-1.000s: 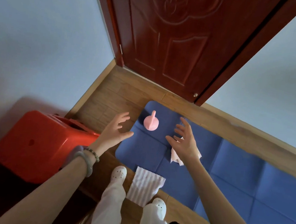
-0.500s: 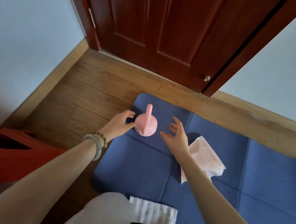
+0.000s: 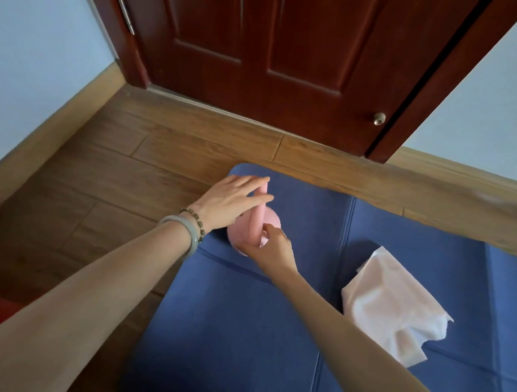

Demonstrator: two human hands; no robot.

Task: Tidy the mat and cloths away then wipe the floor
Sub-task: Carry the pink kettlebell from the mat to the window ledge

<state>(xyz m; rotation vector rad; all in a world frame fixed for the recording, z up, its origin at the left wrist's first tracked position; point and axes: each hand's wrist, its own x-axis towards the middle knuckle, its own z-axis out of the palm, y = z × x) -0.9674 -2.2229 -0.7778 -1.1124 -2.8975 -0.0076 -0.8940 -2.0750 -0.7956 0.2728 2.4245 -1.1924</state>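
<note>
- Clearing the pink kettlebell (image 3: 269,219) off the blue mat (image 3: 241,332) looks like the step in hand; it stands between both hands.
- The left hand (image 3: 229,201) lays straight fingers against the handle; the right hand (image 3: 273,249) curls round its foot.
- Wrap the left round the handle before lifting; it is probably heavy.
- The white cloth (image 3: 396,306) lies on the mat, right of the right forearm.

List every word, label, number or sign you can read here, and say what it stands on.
None: no readable text shows in this view.
The door, mat, cloth and pink object are plain, with no label, brand or number visible.
The bangle shows no marking either.
</note>
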